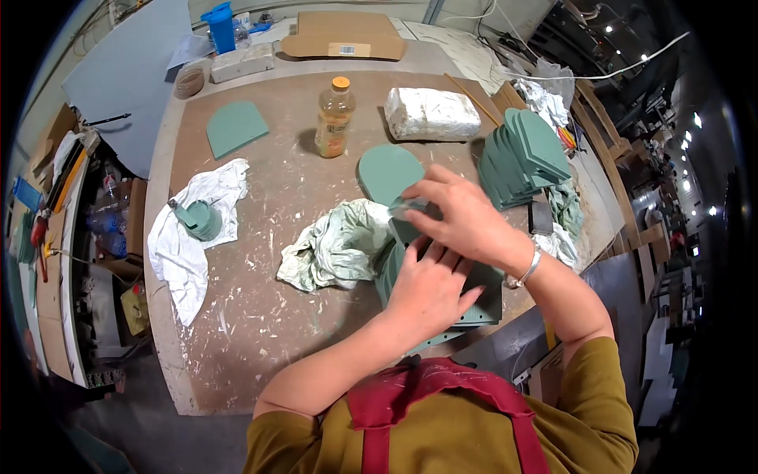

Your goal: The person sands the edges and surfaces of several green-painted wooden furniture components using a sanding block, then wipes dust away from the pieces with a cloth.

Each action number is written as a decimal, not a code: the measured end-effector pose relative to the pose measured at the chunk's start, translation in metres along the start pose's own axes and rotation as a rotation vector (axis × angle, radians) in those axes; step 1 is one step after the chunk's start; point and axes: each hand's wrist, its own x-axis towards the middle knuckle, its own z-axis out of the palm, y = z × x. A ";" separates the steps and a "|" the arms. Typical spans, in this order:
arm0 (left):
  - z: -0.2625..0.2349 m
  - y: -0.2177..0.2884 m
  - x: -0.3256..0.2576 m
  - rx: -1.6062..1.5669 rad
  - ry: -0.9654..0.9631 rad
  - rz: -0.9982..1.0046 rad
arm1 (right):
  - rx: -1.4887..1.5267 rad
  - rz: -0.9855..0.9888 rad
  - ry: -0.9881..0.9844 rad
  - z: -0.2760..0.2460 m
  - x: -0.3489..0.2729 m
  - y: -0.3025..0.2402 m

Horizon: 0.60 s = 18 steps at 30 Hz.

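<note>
My left hand (430,294) lies with outstretched fingers on a stack of green flat pieces (387,272) at the table's near edge. Just beyond it, my right hand (462,217) has its fingers bent together around a small greyish thing, mostly hidden, at the stack's far side. Both hands cover much of the top piece. A crumpled, green-stained white cloth (339,245) lies against the stack's left side. Behind the fingers, a round-edged green panel (388,172) rests flat on the table.
To the right stand stacked green round-topped panels (525,158). Farther back are a bottle with an orange cap (335,118) and a white wrapped block (433,114). At left, a small green pot (201,221) sits on a white cloth (181,276), near another green panel (237,130).
</note>
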 end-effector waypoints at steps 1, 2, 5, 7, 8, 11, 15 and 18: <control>0.002 -0.001 -0.002 0.023 0.008 0.008 | 0.013 -0.040 -0.001 0.003 0.001 -0.005; 0.003 -0.002 -0.002 0.046 0.017 0.015 | 0.016 -0.030 -0.045 0.005 0.002 -0.009; 0.002 -0.002 0.000 0.010 0.029 0.006 | 0.000 0.032 -0.032 0.002 0.000 -0.002; 0.001 0.000 0.001 0.011 0.064 0.005 | -0.091 0.104 -0.061 -0.009 0.001 0.000; 0.001 0.000 0.001 0.000 0.033 -0.006 | -0.062 0.079 -0.043 -0.007 0.001 -0.001; -0.001 0.000 0.002 -0.027 -0.020 -0.023 | 0.003 0.031 -0.058 0.001 0.006 -0.011; 0.001 -0.001 0.002 -0.002 0.087 0.027 | -0.098 0.057 -0.100 -0.011 0.011 0.003; 0.001 0.000 0.002 0.019 0.088 0.022 | 0.015 0.057 -0.103 -0.014 0.012 0.001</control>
